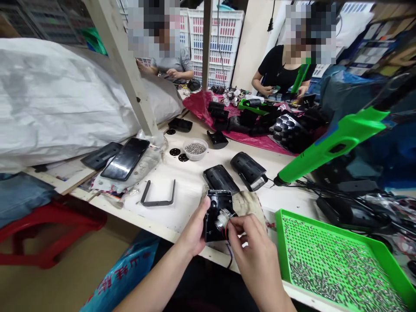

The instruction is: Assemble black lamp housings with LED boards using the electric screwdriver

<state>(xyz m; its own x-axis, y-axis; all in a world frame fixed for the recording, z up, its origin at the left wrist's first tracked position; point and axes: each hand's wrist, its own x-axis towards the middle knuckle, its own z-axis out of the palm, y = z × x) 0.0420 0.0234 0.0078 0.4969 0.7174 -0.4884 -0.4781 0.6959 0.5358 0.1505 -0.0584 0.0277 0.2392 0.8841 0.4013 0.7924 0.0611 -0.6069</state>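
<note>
The left hand (194,227) held a black case (215,229) tight and steady, just above the table (188,195). The right hand (255,247) pinched a small silver motor (222,219) inside the case.

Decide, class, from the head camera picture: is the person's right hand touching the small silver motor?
Touching. The head view shows the right hand with its fingertips closed on the small silver motor, with no gap between them.

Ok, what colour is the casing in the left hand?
Black. The casing shows best in the head view.
</note>
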